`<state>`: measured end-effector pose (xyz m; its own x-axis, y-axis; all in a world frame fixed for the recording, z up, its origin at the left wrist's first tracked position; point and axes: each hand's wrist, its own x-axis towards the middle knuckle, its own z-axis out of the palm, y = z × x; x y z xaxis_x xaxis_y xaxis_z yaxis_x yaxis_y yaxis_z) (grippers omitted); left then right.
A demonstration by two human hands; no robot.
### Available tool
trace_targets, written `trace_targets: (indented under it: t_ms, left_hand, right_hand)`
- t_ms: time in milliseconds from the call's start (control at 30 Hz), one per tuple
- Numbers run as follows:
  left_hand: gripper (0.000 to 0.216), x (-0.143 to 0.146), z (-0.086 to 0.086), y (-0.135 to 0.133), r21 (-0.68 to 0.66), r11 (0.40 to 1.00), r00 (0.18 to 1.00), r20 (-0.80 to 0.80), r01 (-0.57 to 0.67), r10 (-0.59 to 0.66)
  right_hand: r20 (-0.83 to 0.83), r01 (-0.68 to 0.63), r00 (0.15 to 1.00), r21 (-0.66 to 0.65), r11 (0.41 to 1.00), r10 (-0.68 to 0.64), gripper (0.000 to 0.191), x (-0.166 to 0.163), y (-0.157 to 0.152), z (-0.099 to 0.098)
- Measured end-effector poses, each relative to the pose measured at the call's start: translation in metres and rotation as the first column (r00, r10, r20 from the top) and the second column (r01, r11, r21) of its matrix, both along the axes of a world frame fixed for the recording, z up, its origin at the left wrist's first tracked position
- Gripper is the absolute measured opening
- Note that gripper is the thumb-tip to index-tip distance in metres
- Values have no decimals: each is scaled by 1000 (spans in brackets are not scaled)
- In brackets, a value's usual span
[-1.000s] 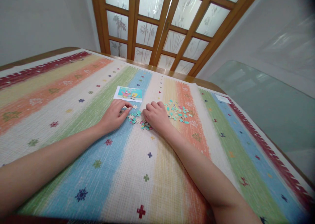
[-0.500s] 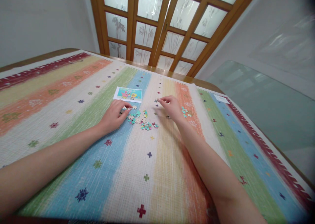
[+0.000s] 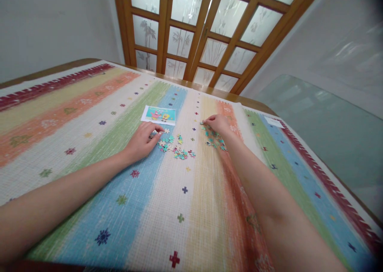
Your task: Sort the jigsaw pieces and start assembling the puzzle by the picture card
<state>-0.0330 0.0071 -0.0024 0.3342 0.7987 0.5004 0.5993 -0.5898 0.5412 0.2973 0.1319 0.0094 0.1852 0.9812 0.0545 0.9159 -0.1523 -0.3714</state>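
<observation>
Striped cloth [image 3: 167, 212] in blue, white, yellow and orange covers the table. On it rests the left hand [image 3: 139, 142], thumb and forefinger near a pale piece; whether they grip anything, I cannot tell. The right hand [image 3: 220, 123] is pinching. Just beyond the left hand lies a picture card [image 3: 160, 115]. Puzzle pieces [image 3: 181, 153] lie between the hands; more loose pieces [image 3: 214, 138] lie beneath the right, whose fingertips hold one small piece [image 3: 201, 123].

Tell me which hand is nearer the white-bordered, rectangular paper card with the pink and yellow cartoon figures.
Left. The left hand is close by the near edge of the card; the right hand is farther off, to its right, by small, mostly teal puzzle pieces.
</observation>
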Motion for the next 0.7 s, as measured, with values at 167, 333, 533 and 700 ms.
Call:
trace_targets:
  t_ms: [167,333,533,700]
  left_hand:
    - [23,0,1,0,-11,1000,1000,10,-3,3]
    - [22,1,0,0,8,1000,1000,13,10,-10]
    - [21,1,0,0,27,1000,1000,10,11,-11]
    - [22,-1,-6,3,41,999,999,-43,17,-15]
  right_hand:
    - [144,-1,990,5,1000,0,23,0,-1,1]
    - [300,-141,950,161,977,87,21,-13,-21,11]
    - [152,-400,916,310,863,371,21,-43,-67,18]
    - [109,-592,805,211,778,583,20,-68,-111,7]
